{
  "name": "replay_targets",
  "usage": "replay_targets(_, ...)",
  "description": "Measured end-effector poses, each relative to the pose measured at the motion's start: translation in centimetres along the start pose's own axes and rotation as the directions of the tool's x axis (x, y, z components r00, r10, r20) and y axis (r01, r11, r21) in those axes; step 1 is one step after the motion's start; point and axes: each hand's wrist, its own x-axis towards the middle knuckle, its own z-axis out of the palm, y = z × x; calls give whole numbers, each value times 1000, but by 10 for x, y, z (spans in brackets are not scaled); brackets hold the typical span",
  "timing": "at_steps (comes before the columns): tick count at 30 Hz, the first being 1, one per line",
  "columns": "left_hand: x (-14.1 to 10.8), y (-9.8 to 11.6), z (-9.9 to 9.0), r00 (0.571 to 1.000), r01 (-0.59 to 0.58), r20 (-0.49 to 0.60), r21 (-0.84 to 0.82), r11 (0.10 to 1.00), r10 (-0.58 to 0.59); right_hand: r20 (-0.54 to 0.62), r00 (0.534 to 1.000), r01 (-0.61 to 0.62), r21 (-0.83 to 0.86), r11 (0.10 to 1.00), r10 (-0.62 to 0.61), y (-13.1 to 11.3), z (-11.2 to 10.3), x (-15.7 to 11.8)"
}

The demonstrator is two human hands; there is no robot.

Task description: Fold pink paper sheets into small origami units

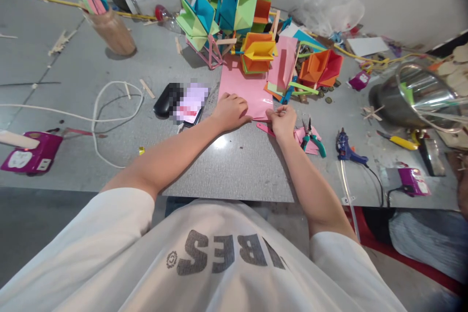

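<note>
A sheet of pink paper (239, 80) lies on the grey table, its near edge looking folded. My left hand (231, 109) rests flat on its near left part, fingers stretched forward. At the near right corner my right hand (283, 121) pinches the paper between thumb and fingers. Just under that hand lies a pink strip-like tool (265, 128), partly hidden. Beside my right wrist, green-handled pliers (312, 140) rest on pink paper scraps (300, 132). Folded paper pieces in orange and yellow (259, 52) stand on the sheet's far part.
Blue and green folded paper (234, 5) rises behind. A phone (192, 102) and black case (168, 100) lie left. A glue gun (347, 148), yellow-handled knife (400, 142) and metal pot (413, 95) are on the right. A white cable (95, 122) loops at left, near a wooden cup (113, 31).
</note>
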Motion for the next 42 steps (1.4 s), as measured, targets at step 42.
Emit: replay_targets(42, -24, 44, -34, 993, -85, -72, 119, 989, 94, 363, 664, 745, -259, 614, -653, -23, -37, -28)
